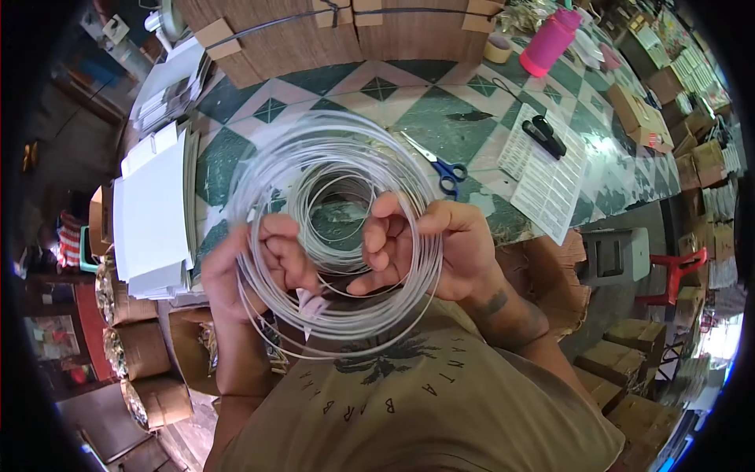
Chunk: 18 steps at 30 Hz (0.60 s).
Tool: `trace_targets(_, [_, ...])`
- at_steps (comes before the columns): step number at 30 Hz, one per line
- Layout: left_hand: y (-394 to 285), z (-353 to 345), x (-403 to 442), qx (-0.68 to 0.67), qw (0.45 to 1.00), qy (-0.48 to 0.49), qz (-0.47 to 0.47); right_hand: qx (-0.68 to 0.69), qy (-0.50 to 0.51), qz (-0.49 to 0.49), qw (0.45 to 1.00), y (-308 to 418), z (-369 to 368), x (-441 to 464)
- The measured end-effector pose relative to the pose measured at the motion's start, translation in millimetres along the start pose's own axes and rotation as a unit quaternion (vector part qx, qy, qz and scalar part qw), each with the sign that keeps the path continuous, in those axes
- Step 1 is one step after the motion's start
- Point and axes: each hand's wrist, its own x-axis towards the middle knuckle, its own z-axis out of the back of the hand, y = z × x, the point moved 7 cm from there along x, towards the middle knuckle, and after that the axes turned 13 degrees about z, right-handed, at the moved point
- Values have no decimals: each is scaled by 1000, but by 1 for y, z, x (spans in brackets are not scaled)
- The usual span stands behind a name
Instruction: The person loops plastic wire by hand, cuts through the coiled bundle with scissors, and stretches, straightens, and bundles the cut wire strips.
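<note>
A large coil of pale wire (pixel 338 315) hangs between my two hands in front of my chest. My left hand (pixel 263 263) has its fingers curled through the coil's left side. On the right side, my right hand (pixel 429 248) grips the strands, with its fingers bent inside the loop. Behind it, a second, smaller coil (pixel 334 185) rests on the table (pixel 440 118), partly hidden by the held strands. Blue-handled scissors (pixel 447 175) lie just right of the coil, blades pointing up and left.
Stacks of white sheets (pixel 153 212) stand at the table's left. To the right are printed sheets (pixel 550 185), a black stapler (pixel 544 137), a cardboard box (pixel 638 118) and a pink bottle (pixel 549 43). A strapped brown bundle (pixel 299 43) borders the back, near a tape roll (pixel 497 49).
</note>
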Motion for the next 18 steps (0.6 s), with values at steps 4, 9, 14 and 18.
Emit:
trace_targets(4, [13, 15, -2, -73, 955, 277, 79, 37, 168, -54, 984, 3, -19, -1])
trace_targets(9, [6, -8, 2, 18, 997, -34, 62, -7, 164, -21, 986, -3, 14, -1])
trace_targets(14, [1, 5, 4, -113, 978, 170, 28, -35, 104, -41, 993, 3, -21, -4])
trace_targets(18, [1, -7, 2, -145, 955, 251, 69, -49, 182, -53, 981, -2, 0, -2])
